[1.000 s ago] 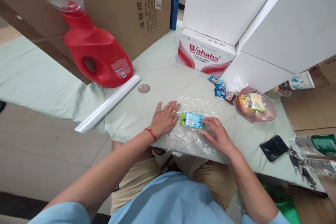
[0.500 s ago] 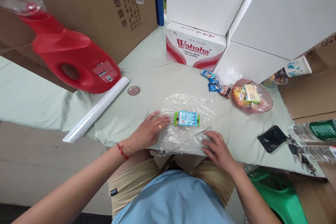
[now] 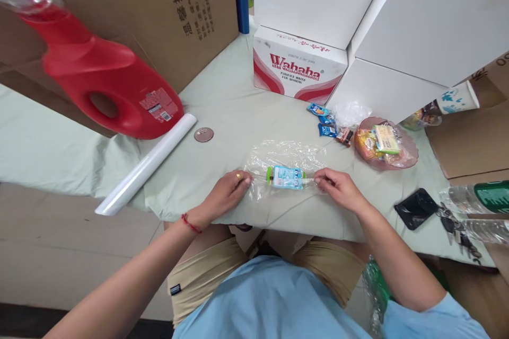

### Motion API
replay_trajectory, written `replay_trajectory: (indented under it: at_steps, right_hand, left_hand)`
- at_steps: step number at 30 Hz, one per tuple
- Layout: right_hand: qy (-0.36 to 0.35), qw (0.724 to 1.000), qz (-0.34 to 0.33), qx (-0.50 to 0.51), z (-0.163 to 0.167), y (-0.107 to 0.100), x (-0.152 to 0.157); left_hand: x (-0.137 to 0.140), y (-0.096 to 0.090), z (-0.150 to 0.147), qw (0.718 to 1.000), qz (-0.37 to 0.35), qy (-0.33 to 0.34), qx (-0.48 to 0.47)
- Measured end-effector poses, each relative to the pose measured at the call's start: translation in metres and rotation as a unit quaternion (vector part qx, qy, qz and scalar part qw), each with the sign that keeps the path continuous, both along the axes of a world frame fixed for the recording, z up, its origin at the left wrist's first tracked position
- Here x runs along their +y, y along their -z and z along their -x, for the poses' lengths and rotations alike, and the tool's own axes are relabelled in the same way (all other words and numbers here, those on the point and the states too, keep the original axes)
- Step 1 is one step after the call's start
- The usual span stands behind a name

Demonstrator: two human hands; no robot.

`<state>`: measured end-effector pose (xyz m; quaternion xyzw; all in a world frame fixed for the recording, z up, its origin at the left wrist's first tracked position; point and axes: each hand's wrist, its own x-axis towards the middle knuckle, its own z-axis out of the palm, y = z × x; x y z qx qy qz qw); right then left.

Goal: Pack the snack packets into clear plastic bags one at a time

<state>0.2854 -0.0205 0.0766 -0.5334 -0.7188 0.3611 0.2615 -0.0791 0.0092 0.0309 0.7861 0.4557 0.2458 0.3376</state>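
A sheet of clear plastic wrap (image 3: 286, 151) lies on the cloth-covered table in front of me. On it sits a small item with a light-blue label and green ends (image 3: 287, 177), and the near part of the wrap is folded up over it. My left hand (image 3: 228, 190) pinches the wrap to the left of the item, a ring on one finger and a red cord on the wrist. To the right of the item, my right hand (image 3: 338, 186) pinches the wrap between thumb and fingers. Neither hand touches the item itself.
A white roll (image 3: 147, 164) and red jug (image 3: 115, 85) stand left, near a round brown disc (image 3: 203, 134). Snack packets (image 3: 327, 130), a pink bowl (image 3: 407, 156), a black pouch (image 3: 415, 208) with keys and plastic bottles lie right. A Wahaha box (image 3: 298, 69) is behind.
Both hands have closed on the wrap's near edge and lifted it away from me, over the labelled item. Earlier the fingers were spread and the wrap lay flat to the table edge.
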Motion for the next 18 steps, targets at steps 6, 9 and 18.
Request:
replay_trajectory:
  at_steps: [6, 9, 18]
  right_hand:
    - [0.087, 0.988, 0.066, -0.113, 0.0, 0.027, 0.043]
    - [0.113, 0.979, 0.067, -0.154, 0.001, 0.035, 0.046]
    - [0.131, 0.981, 0.025, -0.141, 0.0, 0.032, 0.049]
  left_hand:
    - [0.027, 0.002, -0.004, 0.963, -0.052, -0.26, 0.056]
    - [0.016, 0.003, 0.004, 0.9, -0.15, -0.408, 0.042]
    - [-0.062, -0.018, -0.061, 0.959, -0.279, 0.007, 0.041]
